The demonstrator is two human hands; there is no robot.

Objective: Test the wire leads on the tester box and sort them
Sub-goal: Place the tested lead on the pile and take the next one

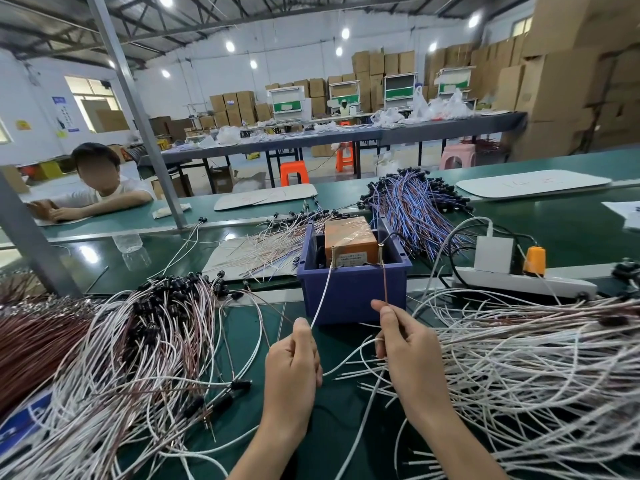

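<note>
The tester box (349, 242) is orange and sits inside a blue plastic bin (349, 292) on the green bench. Two upright screws, a left one (333, 256) and a right one (380, 253), stand at the bin's front rim. My left hand (292, 368) pinches a white lead (320, 299) whose tip reaches the left screw. My right hand (407, 344) pinches a brown lead (385, 282) that runs up to the right screw. A heap of white leads (536, 368) lies at the right, and a heap of white and brown leads with black parts (149, 334) lies at the left.
Behind the bin lie a blue and purple wire bundle (415, 202) and thin pink leads (263, 247). A white power strip (519, 282) with an orange plug (535, 260) sits right of the bin. A person (93, 188) leans on the far bench at the left.
</note>
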